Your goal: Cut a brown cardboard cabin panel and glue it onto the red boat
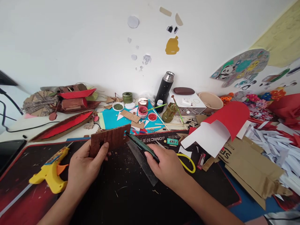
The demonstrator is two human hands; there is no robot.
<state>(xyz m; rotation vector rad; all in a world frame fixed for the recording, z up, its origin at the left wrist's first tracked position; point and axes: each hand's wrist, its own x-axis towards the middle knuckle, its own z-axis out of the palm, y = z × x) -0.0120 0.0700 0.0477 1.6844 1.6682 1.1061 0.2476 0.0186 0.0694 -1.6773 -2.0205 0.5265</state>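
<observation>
My left hand (pixel 86 162) grips a brown-painted piece of corrugated cardboard (pixel 112 137), held up above the dark mat with the thumb on its front face. A small cutout shows near the thumb. In my right hand (pixel 164 165) is a dark green utility knife (pixel 142 145), pointing left and up, its tip close to the cardboard's right edge. Whether the blade touches the cardboard I cannot tell. Below the knife a dark ruler (pixel 144 165) lies slantwise on the mat. A yellow glue gun (pixel 50 172) rests left of my left hand.
Yellow-handled scissors (pixel 189 162), a red lighter (pixel 201 161) and cardboard sheets (pixel 253 168) lie to the right. Behind are paint pots (pixel 142 111), a black thermos (pixel 164 89) and a brush jar (pixel 170 112). A cardboard boat (pixel 63 126) sits at the left. Scraps litter the mat (pixel 122 203).
</observation>
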